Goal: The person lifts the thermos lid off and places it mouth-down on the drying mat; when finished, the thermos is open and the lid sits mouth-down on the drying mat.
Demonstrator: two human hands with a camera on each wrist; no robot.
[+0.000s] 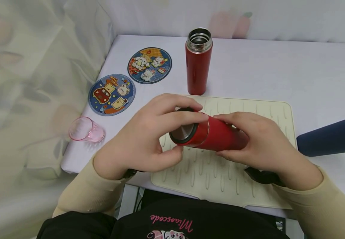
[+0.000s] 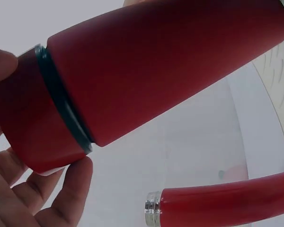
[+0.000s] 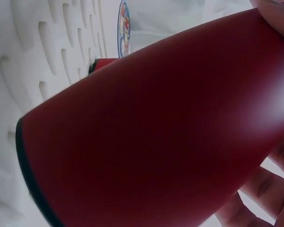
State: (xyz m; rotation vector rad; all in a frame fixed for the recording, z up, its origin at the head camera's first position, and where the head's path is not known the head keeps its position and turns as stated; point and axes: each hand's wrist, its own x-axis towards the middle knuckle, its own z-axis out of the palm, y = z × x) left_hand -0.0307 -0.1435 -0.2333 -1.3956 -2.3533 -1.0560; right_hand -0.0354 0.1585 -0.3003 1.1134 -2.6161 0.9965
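A red thermos (image 1: pixel 223 136) is held on its side, tilted, over the cream mat (image 1: pixel 229 186). My left hand (image 1: pixel 145 136) grips the red lid (image 2: pixel 28 113) at its left end, index and middle fingers over the top, thumb below. A dark band (image 2: pixel 61 99) shows between lid and body in the left wrist view. My right hand (image 1: pixel 259 142) grips the lower body from the right; in the right wrist view the body (image 3: pixel 151 127) hides much of that hand. Beyond the mat a second red thermos (image 1: pixel 198 66) stands upright, its steel mouth uncovered.
Two round cartoon coasters (image 1: pixel 112 95) lie at the left on the white table (image 1: pixel 280 73). A pink clear cup (image 1: pixel 87 129) stands close to the left table edge. On the right, a dark blue cylinder (image 1: pixel 331 136) reaches past the frame edge.
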